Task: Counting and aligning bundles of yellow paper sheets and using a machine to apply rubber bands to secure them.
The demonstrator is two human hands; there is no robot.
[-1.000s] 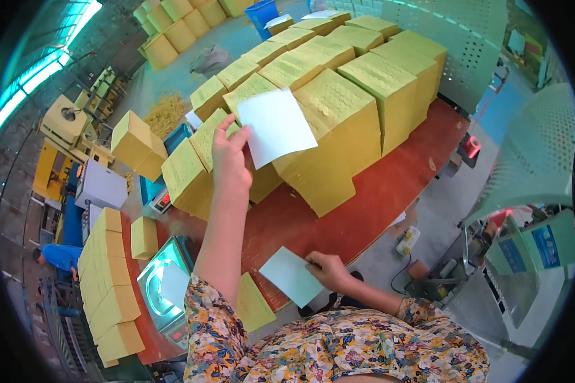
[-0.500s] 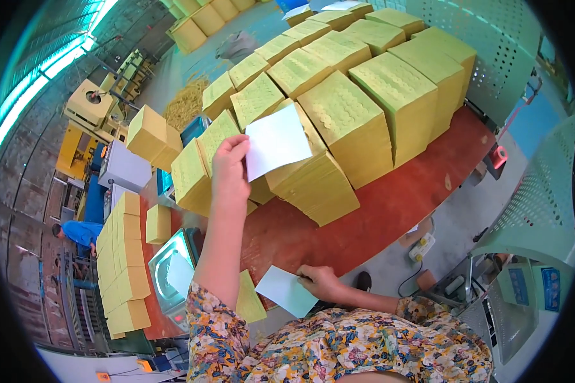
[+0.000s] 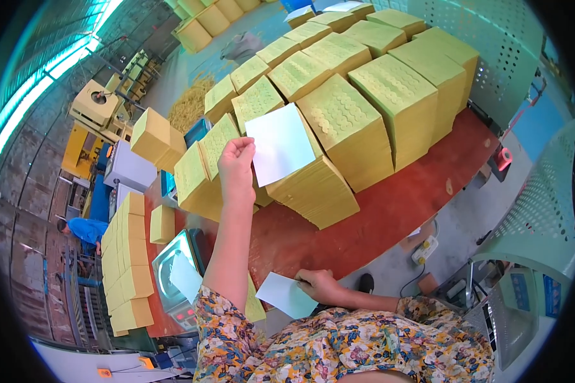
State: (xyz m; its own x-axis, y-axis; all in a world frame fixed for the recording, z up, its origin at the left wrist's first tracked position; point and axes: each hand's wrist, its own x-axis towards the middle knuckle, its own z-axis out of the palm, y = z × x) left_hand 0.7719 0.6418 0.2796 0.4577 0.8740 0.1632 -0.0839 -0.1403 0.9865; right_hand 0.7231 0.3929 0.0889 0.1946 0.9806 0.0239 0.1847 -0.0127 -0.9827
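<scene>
Between the thumb and fingers of my left hand point(image 3: 237, 167) is a white paper sheet point(image 3: 281, 143), pinched at its left edge. It hangs in front of a tall stack of yellow paper point(image 3: 316, 191) on the red table and hides part of that stack's top. My right hand point(image 3: 319, 285) is low, close to my body, its fingers closed on the right edge of a second sheet, pale blue-white paper point(image 3: 286, 295). Part of a yellow sheet point(image 3: 255, 303) shows beside my left sleeve, below the table edge.
Many stacks of yellow paper point(image 3: 345, 118) cover the red table point(image 3: 390, 207). A scale point(image 3: 172, 271) with a pale sheet on it stands at the left, beside more yellow blocks point(image 3: 124, 262). A perforated green metal panel point(image 3: 479, 57) rises behind. A person in blue point(image 3: 86, 230) is far left.
The white sheet in my left hand has shifted slightly right and now faces me more squarely. My right hand stays nearly in place with its sheet. The whole view has shifted slightly.
</scene>
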